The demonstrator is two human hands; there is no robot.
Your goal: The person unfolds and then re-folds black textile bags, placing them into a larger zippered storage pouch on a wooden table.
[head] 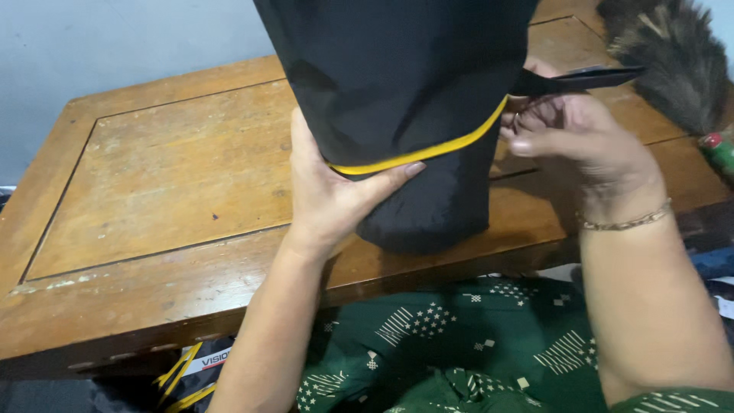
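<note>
A black cloth piece (397, 84) with a yellow piped edge (428, 151) hangs upright over a wooden table (153, 191). My left hand (329, 191) grips the cloth at the lower left, thumb lying along the yellow piping. My right hand (573, 138) holds black scissors (581, 79) at the right end of the piping, blades pointing right, fingers curled by the cloth's edge. A thin bracelet (623, 222) circles my right wrist.
A dark feather duster (673, 61) with a red and green handle lies at the table's far right. A recessed panel takes up the table's left part. Green patterned cloth (459, 344) covers my lap below the table edge. A pale wall stands behind.
</note>
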